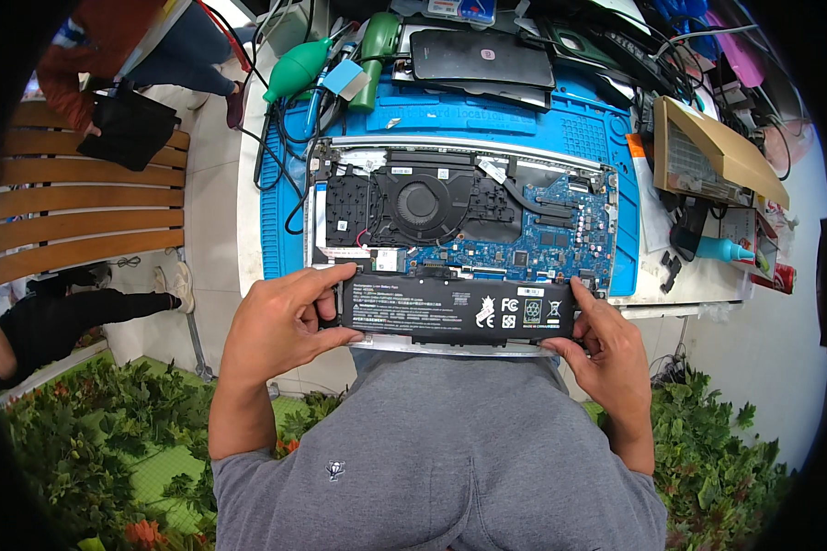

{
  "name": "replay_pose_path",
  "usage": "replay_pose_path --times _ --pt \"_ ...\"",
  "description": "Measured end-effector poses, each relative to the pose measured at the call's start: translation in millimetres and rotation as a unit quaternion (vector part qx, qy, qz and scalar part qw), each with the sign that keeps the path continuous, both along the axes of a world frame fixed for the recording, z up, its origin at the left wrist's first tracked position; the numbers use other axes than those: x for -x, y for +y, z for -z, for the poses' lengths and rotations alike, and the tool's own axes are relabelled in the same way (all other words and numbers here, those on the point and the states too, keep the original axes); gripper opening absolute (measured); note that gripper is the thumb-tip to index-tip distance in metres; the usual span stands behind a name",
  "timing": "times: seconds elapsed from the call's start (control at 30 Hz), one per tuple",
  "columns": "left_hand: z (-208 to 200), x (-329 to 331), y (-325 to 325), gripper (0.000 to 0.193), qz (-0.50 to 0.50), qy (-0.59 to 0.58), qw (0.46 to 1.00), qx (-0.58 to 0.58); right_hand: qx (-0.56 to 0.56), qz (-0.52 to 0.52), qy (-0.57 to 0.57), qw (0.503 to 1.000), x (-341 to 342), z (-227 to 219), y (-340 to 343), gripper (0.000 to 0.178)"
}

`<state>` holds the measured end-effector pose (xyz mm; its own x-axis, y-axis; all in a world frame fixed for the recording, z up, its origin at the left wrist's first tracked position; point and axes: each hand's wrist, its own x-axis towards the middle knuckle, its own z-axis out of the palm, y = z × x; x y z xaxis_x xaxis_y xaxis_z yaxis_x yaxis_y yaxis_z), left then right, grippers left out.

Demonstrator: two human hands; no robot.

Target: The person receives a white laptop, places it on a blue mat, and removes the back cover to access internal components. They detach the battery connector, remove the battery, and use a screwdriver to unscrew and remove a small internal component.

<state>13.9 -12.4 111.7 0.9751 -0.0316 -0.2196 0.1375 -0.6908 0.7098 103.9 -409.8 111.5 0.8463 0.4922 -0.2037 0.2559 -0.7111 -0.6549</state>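
Observation:
A black laptop battery point(432, 308) lies along the near edge of an opened laptop point(318, 207). My left hand point(289, 317) grips its left end, thumb at the near edge and forefinger on the far corner. At the other end, my right hand point(606, 335) pinches it the same way. Beyond the battery, the blue circuit board point(487, 253) and a round black cooling fan point(423, 207) are exposed. A copper-dark heat pipe point(519, 197) runs from the fan side toward the right. Whether the battery is fully seated cannot be made out.
Under the laptop is a blue work mat point(625, 239) on a white table point(248, 248). A green air blower point(297, 69), a green bottle point(374, 60) and a black phone-like slab point(482, 57) crowd the back. A cardboard box point(698, 156) stands right; another person sits left near a wooden bench point(92, 197).

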Motion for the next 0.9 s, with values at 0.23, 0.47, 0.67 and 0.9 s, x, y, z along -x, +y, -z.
replay_pose_path --times 0.23,0.47,0.67,0.9 --pt "4.9 1.8 0.7 0.079 -0.011 -0.006 1.0 0.021 0.009 -0.003 -0.014 1.0 0.8 -2.2 3.3 0.083" --pt "8.8 3.3 1.1 0.082 -0.017 -0.01 0.999 0.036 0.011 0.006 -0.024 1.0 3.3 -0.4 3.6 0.085" --pt "13.9 8.9 0.6 0.085 -0.038 -0.028 0.998 0.046 -0.031 0.058 -0.013 0.998 8.7 4.5 -4.5 0.081" --pt "15.6 16.8 1.4 0.077 -0.037 -0.074 0.995 0.047 -0.061 0.045 -0.067 0.995 13.0 5.9 -9.7 0.062"
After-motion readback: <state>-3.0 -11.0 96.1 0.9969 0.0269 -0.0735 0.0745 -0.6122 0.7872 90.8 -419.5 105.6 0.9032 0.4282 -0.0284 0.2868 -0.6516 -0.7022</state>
